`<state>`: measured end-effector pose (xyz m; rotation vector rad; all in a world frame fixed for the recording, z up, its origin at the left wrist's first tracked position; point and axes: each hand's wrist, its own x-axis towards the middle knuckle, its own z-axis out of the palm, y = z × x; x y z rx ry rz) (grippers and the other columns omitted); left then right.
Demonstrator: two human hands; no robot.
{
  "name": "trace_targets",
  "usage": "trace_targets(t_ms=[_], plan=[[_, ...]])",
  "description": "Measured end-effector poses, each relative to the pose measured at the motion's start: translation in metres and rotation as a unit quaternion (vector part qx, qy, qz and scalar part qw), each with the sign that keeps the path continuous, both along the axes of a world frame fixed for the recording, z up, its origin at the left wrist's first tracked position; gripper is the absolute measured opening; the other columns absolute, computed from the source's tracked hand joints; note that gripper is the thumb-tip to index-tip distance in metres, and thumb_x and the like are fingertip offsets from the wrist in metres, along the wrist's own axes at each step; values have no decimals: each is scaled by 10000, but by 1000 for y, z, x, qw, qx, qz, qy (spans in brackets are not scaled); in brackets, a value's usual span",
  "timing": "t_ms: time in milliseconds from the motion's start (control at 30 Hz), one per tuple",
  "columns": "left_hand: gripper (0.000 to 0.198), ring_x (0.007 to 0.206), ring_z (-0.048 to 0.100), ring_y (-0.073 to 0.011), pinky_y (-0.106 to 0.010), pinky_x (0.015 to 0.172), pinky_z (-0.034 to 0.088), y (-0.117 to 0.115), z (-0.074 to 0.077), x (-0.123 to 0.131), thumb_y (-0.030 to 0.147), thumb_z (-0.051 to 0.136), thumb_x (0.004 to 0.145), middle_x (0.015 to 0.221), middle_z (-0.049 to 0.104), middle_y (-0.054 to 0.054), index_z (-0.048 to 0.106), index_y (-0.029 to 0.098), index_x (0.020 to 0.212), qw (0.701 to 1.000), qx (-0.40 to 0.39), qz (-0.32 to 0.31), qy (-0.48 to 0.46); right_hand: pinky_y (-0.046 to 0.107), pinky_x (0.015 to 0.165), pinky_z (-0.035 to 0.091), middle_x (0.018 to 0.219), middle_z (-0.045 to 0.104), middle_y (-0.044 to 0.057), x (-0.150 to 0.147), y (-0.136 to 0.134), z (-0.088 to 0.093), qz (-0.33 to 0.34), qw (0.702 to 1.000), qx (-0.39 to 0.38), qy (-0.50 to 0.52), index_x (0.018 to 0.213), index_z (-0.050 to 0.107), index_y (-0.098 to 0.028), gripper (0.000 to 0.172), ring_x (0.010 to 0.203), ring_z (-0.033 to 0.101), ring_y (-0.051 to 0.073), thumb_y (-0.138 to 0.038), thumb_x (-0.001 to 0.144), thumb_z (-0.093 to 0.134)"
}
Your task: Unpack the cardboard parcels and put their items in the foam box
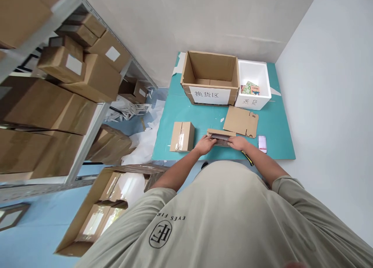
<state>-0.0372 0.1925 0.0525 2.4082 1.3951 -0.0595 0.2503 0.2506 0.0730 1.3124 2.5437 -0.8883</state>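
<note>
My left hand and my right hand grip the two ends of a small flat cardboard box, which lies open at the top on a teal mat. Something dark and glossy shows inside it. Just above my right hand lies a flat, die-cut cardboard piece. A taped cardboard box stands left of my left hand. Near my right wrist are a yellow-and-black box cutter and a phone.
At the mat's far edge stand an open cardboard carton with a white Chinese label and a white foam box holding colourful packages. Metal shelving stacked with cartons runs along the left. White paper scraps lie on the blue floor.
</note>
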Motion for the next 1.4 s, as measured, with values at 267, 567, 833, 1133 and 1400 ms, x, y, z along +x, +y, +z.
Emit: trace_targets(t_ms=[267, 567, 833, 1133, 1400], plan=[[375, 1363, 638, -366, -533, 1203, 413, -4, 3, 0, 211, 513, 1092, 1268, 814, -187, 801, 254, 1328, 999, 4, -34, -10, 397, 1020, 577, 1394, 738, 166, 5, -4, 7, 41, 998, 17, -42, 1400, 812, -207, 357, 1124, 765, 310, -346, 1170, 577], [508, 1468, 568, -385, -541, 1203, 446, -14, 3, -15, 203, 532, 1079, 1488, 702, -184, 736, 305, 1533, 998, 42, 40, -32, 339, 1026, 562, 1362, 700, 141, 31, -21, -5, -56, 998, 40, -9, 1228, 796, -188, 345, 1167, 720, 262, -395, 1222, 521], [484, 1441, 581, -437, -602, 1230, 412, -24, 9, -14, 382, 529, 1130, 1461, 730, -216, 714, 283, 1566, 989, 72, 128, 1, 361, 1035, 565, 1401, 682, 156, 34, -31, -18, -69, 996, 41, 28, 1208, 811, -165, 338, 1159, 711, 258, -379, 1201, 549], [582, 1317, 651, -420, -551, 1179, 463, 24, 21, 41, 569, 467, 1181, 1314, 766, -250, 871, 157, 1254, 999, 28, 11, -20, 368, 1026, 584, 1449, 674, 164, 30, -36, -12, -55, 998, 44, 0, 1283, 801, -167, 272, 1147, 732, 265, -359, 1164, 649], [717, 1534, 552, -464, -570, 1237, 446, 66, 0, 48, 776, 486, 1116, 1579, 723, -223, 908, 204, 1209, 993, -94, 26, 61, 369, 1038, 583, 1481, 653, 175, 25, -39, -11, -60, 997, 41, -12, 1330, 802, -155, 272, 1161, 725, 257, -267, 1181, 605]])
